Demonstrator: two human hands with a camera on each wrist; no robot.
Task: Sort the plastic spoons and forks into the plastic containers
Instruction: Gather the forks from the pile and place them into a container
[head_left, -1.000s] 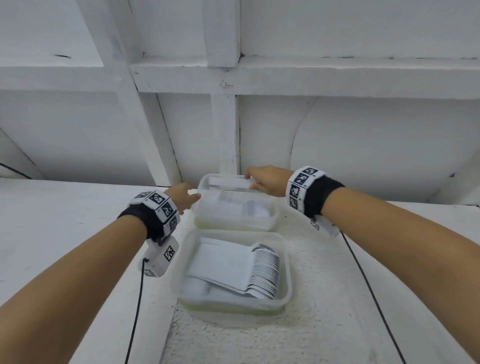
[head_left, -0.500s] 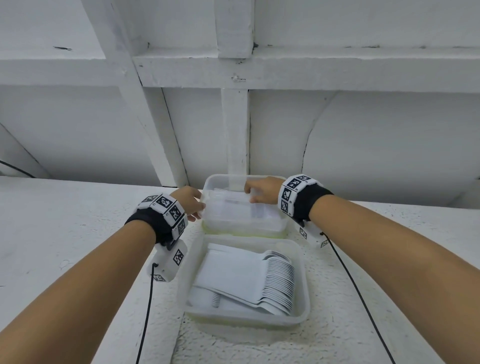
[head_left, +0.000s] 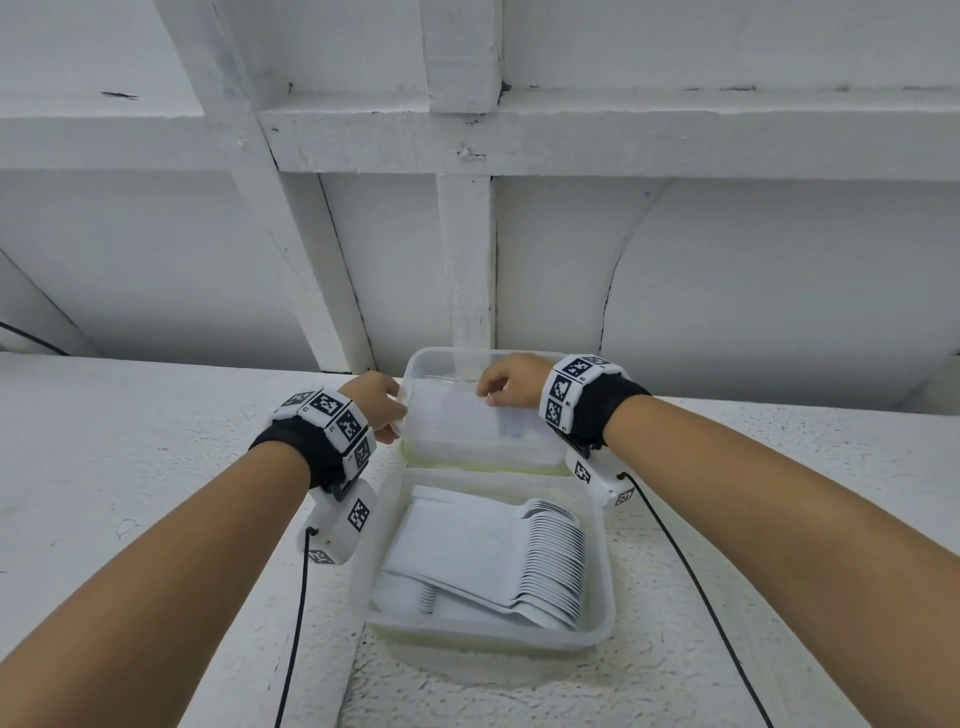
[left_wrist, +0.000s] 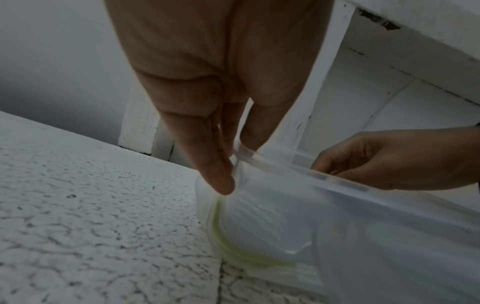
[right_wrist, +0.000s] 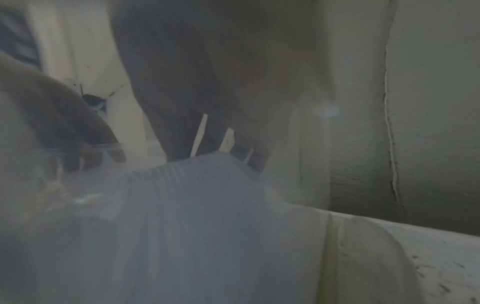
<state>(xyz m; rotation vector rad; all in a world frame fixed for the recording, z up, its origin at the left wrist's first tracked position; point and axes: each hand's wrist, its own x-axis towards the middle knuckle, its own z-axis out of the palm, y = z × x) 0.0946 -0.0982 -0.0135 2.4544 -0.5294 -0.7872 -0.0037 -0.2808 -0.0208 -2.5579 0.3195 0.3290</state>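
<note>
White rough ledge (head_left: 156, 467): our left hand (head_left: 376, 402) and right hand (head_left: 511, 382) both pinch far container (head_left: 478, 447) rim; spoons (head_left: 550, 561) fill near container (head_left: 488, 636).

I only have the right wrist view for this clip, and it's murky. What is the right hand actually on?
Observer: In the head view the right hand is curled over the far container at its far rim, with the fingers dipping inside.
Reviewer: And the shadowy hand at my left edge?
Observer: That's the left hand. The left wrist view shows it pinching that container's left rim between thumb and fingers.
Reviewer: Is there anything nearer the person?
Observer: Yes, a second open container holding a nested row of white spoons.
</note>
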